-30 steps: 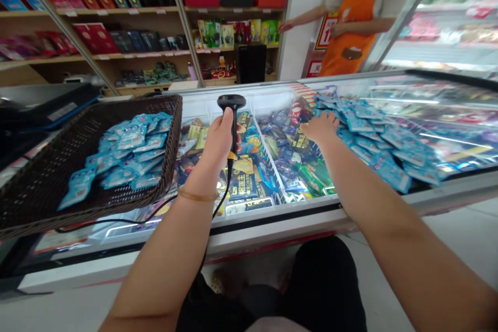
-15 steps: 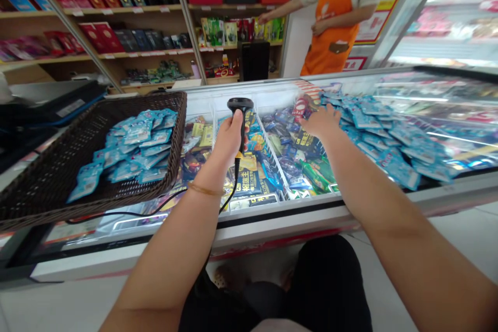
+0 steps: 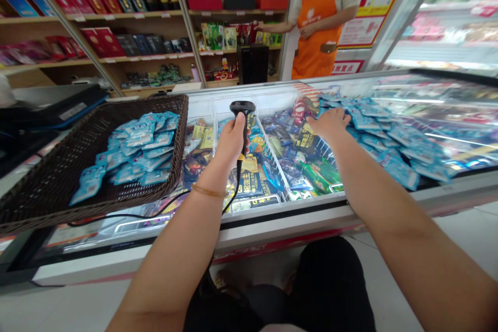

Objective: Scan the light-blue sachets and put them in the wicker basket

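Beneath the hands, held apart, lies a freezer (image 3: 284, 227): the left hand (image 3: 232, 138) clamps a scanner (image 3: 242, 107) upright, presumably so its top stays uncovered; the right hand (image 3: 330, 123) meets blue packets (image 3: 389, 135) heaped rightward, grip unclear.

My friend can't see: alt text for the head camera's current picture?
The left hand grips a black scanner above a freezer; the right hand is by a heap of blue packets. More packets lie in a dark basket.
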Demonstrator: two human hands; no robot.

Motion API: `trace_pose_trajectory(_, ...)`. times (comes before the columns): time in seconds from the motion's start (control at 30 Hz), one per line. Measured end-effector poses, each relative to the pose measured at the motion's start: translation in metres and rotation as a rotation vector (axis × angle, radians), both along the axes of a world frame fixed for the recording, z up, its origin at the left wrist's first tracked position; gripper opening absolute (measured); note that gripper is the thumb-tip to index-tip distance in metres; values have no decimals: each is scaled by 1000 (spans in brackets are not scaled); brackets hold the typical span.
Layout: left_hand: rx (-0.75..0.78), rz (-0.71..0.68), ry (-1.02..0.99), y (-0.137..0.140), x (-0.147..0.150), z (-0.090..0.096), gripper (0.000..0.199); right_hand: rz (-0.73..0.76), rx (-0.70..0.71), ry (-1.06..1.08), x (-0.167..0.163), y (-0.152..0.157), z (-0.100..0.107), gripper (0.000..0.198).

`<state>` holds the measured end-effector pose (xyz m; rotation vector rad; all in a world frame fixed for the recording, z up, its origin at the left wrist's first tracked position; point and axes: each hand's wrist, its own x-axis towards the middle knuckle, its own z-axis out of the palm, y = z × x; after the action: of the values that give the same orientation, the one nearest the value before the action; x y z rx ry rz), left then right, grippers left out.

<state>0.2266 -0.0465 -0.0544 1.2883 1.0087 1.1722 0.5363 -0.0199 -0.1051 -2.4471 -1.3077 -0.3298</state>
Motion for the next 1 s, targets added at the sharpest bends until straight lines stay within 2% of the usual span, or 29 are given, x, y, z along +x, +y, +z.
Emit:
trace_pose_trajectory(0.1, -11, -1, 0, -1, 1, 0, 44, 94, 35, -5, -17, -5, 10, 66)
trace_pose_trajectory(0.27, -24, -4, -17, 2, 0, -2, 41, 458, -52, 145, -77, -13, 26, 42)
trace_pose_trajectory(0.33, -26, -5, -19, 3, -1, -3, 42, 545, -10, 216, -94, -16, 32, 37)
trace_pose_trajectory(0.47, -33, -6, -12, 2, -2, -2, 41, 584, 147, 300, -98, -18, 33, 34)
trace_pose_trajectory(0.53, -35, -3, -17, 0, -1, -1, 40, 609, 104, 322, -92, -15, 27, 38)
trace_pose_trajectory(0.67, -31, 6, -28, -2, 0, 0, 38, 591, -71, 297, -84, -5, 10, 62)
trace_pose_trajectory(0.73, -25, -3, -22, -2, -1, 0, 38, 603, -127, 291, -84, -1, 5, 68)
trace_pose_trajectory(0.9, -10, -28, -18, -2, -3, -1, 42, 666, 12, 149, -109, 3, 3, 85)
trace_pose_trajectory(1.0, -11, -26, -12, -4, -3, 0, 41, 688, -41, 67, -132, 4, 4, 77)
